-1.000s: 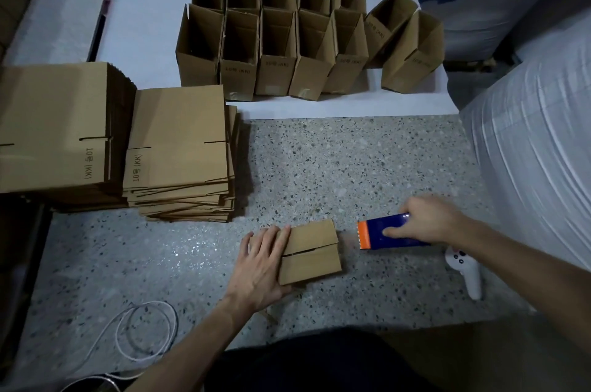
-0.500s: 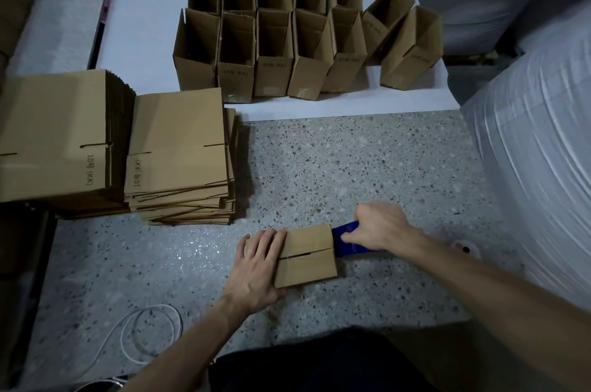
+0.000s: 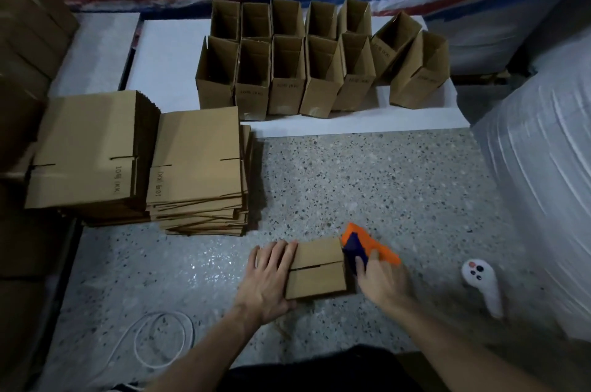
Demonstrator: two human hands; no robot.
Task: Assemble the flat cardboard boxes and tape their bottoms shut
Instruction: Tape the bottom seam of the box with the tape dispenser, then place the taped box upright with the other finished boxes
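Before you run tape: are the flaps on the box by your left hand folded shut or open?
Folded shut: on the box, both flaps lie flat, meeting at a dark seam.

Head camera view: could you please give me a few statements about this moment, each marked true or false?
1. The left hand rests on the left end of the small cardboard box. True.
2. The right hand holds scissors. False: it holds a blue and orange tape dispenser at the box's right end.
3. A white controller lies on the speckled floor, right of the right hand. True.
4. The assembled boxes stand on that floor. False: they stand on a white board.
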